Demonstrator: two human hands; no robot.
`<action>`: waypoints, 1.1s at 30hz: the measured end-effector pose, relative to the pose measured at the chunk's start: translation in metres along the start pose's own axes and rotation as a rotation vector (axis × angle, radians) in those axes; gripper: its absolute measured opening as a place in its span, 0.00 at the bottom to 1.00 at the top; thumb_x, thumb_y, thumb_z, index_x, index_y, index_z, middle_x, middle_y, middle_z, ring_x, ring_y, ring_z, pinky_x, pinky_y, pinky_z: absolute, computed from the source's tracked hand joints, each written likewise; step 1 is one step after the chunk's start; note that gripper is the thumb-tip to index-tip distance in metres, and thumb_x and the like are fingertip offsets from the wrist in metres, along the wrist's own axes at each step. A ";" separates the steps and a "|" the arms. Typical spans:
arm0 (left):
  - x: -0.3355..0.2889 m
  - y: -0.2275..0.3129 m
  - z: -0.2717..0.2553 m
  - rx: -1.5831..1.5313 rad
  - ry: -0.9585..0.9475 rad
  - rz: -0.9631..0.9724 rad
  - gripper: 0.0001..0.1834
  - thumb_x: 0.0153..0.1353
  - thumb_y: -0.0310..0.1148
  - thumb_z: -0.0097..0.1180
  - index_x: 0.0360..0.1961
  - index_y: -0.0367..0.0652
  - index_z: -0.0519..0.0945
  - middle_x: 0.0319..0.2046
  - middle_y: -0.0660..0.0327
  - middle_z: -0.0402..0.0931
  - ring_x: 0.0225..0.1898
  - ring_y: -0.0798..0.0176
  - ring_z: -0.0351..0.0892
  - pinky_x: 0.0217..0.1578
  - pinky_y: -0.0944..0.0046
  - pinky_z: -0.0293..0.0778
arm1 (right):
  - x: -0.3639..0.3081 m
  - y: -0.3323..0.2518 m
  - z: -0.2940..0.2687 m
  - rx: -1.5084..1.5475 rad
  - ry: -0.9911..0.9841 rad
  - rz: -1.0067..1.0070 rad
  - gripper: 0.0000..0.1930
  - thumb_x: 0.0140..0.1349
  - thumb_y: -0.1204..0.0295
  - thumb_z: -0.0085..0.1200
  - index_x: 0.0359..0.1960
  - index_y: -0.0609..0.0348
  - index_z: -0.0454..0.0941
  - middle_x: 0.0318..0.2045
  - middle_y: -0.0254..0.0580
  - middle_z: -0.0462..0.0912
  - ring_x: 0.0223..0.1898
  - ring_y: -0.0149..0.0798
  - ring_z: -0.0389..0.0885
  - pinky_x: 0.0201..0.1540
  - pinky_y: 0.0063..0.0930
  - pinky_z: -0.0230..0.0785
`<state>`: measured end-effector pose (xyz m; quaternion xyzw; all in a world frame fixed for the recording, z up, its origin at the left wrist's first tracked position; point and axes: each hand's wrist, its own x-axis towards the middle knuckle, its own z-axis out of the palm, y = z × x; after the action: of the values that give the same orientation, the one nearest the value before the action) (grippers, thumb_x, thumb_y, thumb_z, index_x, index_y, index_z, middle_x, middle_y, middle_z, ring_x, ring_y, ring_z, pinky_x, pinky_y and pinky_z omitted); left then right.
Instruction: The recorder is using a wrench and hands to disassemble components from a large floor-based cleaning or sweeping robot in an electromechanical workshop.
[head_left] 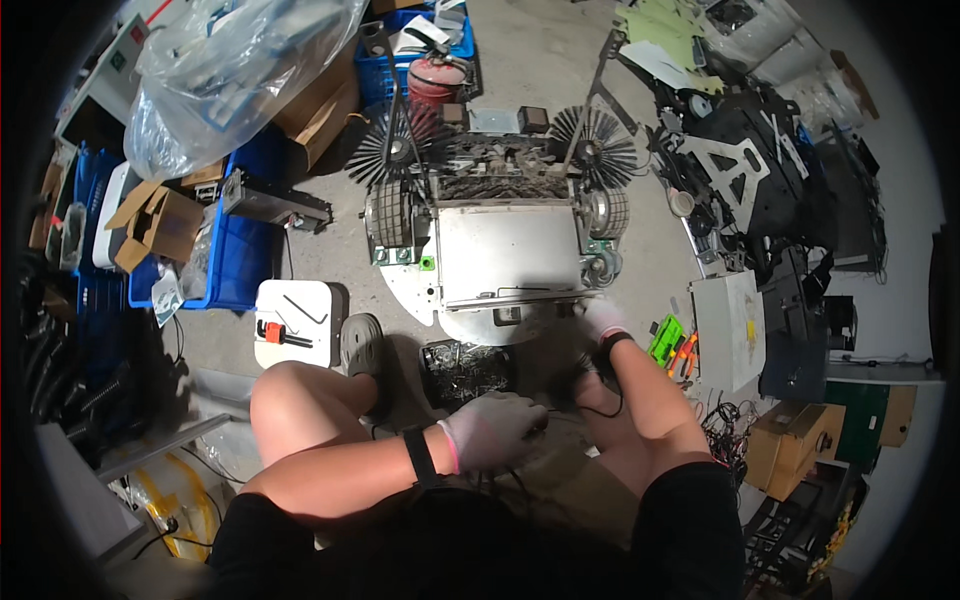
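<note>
In front of me on the floor is a wheeled sweeping machine (508,240) with a pale metal cover. Two round black bristle brushes (398,148) stick out at its far corners. My right hand (603,318), in a pale glove, is at the cover's near right corner; its fingers are blurred and partly hidden. My left hand (495,430), gloved too, is held low between my knees, its fingers curled round something dark that I cannot make out. Just beyond it lies a black tray (466,374) full of small metal pieces, probably screws.
Left of my foot, a white square stool (293,345) bears hex keys (304,310) and a red holder. Green and orange hand tools (675,343) lie right, beside a pale metal box (727,330). A blue crate (240,260) and a red fire extinguisher (436,80) stand farther off.
</note>
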<state>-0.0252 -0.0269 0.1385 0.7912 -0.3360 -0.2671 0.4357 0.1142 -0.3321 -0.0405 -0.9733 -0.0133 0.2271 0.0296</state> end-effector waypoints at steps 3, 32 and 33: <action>-0.002 -0.003 0.004 0.026 0.046 0.028 0.12 0.58 0.38 0.53 0.38 0.42 0.78 0.36 0.54 0.79 0.43 0.50 0.79 0.46 0.54 0.73 | 0.022 0.025 0.052 0.211 0.065 0.059 0.20 0.64 0.55 0.44 0.41 0.56 0.81 0.39 0.59 0.81 0.44 0.61 0.79 0.47 0.49 0.72; -0.001 -0.023 0.031 0.045 0.045 -0.022 0.13 0.60 0.39 0.51 0.39 0.41 0.78 0.36 0.52 0.79 0.43 0.47 0.77 0.45 0.52 0.72 | 0.060 0.003 0.058 -0.243 -0.093 -0.030 0.19 0.64 0.60 0.40 0.49 0.51 0.80 0.49 0.48 0.81 0.50 0.52 0.79 0.50 0.46 0.73; 0.001 -0.017 0.029 0.052 0.048 0.000 0.13 0.60 0.39 0.51 0.39 0.41 0.78 0.36 0.52 0.79 0.43 0.47 0.77 0.45 0.52 0.72 | 0.062 0.029 0.066 -0.250 -0.077 -0.014 0.19 0.64 0.60 0.40 0.49 0.51 0.80 0.49 0.48 0.81 0.50 0.52 0.79 0.50 0.46 0.73</action>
<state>-0.0403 -0.0354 0.1099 0.8083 -0.3324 -0.2394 0.4230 0.1410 -0.3555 -0.1284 -0.9599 -0.0494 0.2606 -0.0908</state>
